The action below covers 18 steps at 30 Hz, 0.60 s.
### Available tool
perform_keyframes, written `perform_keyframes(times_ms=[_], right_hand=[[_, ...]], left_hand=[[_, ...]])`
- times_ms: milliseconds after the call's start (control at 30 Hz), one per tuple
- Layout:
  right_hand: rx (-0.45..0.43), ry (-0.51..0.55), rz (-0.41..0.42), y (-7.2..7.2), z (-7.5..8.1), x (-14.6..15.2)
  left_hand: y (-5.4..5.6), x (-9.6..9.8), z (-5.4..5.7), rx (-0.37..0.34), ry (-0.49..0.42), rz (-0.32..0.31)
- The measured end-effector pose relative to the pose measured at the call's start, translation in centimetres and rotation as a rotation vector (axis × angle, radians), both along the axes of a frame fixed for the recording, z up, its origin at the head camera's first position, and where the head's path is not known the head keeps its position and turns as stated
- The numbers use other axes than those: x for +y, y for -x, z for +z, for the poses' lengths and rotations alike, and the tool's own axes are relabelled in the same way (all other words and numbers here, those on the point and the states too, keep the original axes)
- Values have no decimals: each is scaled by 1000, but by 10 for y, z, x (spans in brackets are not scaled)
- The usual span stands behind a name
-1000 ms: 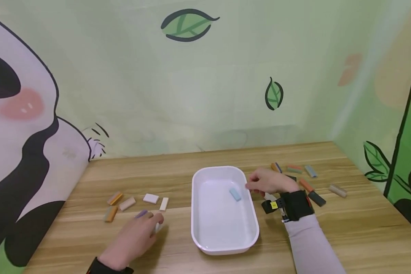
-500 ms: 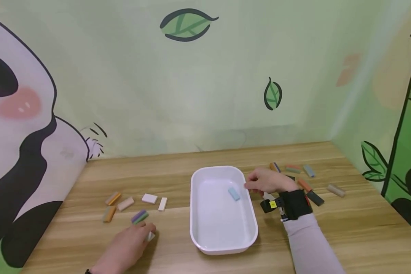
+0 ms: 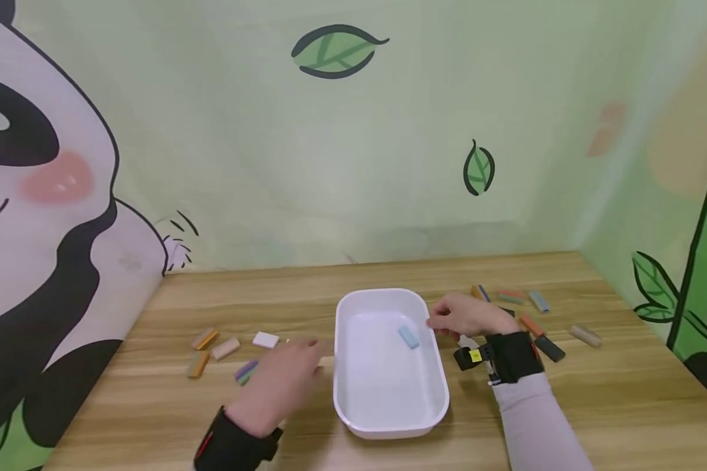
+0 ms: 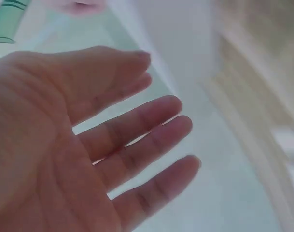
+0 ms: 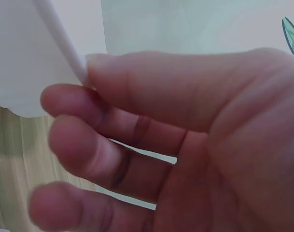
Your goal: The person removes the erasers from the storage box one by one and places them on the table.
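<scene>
In the head view a white rectangular tray (image 3: 389,432) stands on the wooden table with a light blue eraser-like block (image 3: 408,337) inside. My right hand (image 3: 468,315) pinches the tray's right rim between thumb and index finger; the right wrist view shows this grip close up, the other fingers curled below the rim (image 5: 60,41). Left of the tray, my left hand (image 3: 283,379) is over the table, blurred. Its fingers (image 4: 132,125) are spread and relaxed in the left wrist view, with nothing in them. Near it lie a purple-green block (image 3: 246,371) and a white block (image 3: 266,339).
Further left are several blocks, among them an orange-grey one (image 3: 198,364) and a beige one (image 3: 226,348). Several more lie right of the tray, including a dark one (image 3: 550,348), a grey-brown one (image 3: 586,336) and a blue-grey one (image 3: 539,301). A printed backdrop (image 3: 389,163) encloses the table.
My left hand has moved up and right toward the tray, away from where a whitish piece showed at its fingertips. My right hand keeps its place at the rim. The head view shifted slightly.
</scene>
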State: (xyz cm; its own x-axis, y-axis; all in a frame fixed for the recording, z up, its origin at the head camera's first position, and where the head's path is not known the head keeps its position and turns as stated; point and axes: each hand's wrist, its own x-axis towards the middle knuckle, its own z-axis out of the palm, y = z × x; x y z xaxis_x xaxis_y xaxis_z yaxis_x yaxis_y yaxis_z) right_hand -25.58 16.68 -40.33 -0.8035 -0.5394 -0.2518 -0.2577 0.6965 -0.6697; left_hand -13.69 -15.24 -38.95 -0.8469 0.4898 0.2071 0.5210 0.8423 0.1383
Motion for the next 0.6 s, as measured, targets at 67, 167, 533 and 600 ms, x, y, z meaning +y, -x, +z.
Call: perform_keyframes(times_ms=[67,167,533,600], right_hand=[[2,6,-9,0,-2,1],[-9,23,-9,0,-2,2],[-17,42,0,3,4,3],[-16,54,1,3,3,3]], left_hand=[[14,27,7,-35,11,-49],[37,63,15,-129,56,-125],[94,132,6,-356,230,-93],[96,135,1,-358,238,-76]])
